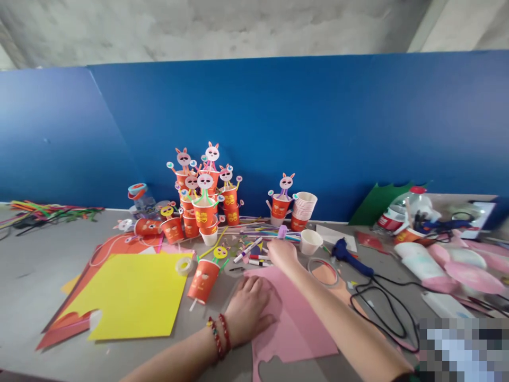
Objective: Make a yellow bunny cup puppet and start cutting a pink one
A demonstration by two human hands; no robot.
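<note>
My left hand (pixel 251 303) lies flat on the left edge of a pink sheet (pixel 304 323), fingers stretched out, a red beaded bracelet at the wrist. Beyond the sheet's far edge, my right hand (pixel 283 251) is curled downward among several markers (pixel 248 249); its fingertips and whatever they grip are hidden. A small purple piece (pixel 282 232) shows just past its knuckles. To the left of my left hand, a red paper cup (pixel 204 281) with a yellow face and green arms leans at a tilt. A white paper cup (pixel 310 242) is right of my right hand.
Yellow sheets (pixel 135 297) cover the left side, a roll of tape (pixel 183 266) at their corner. Decorated rabbit cups (pixel 204 204) stand stacked at the back near a blue partition (pixel 278 122). On the right are a blue glue gun (pixel 350 257), its looping cable, and a bottle (pixel 409 207).
</note>
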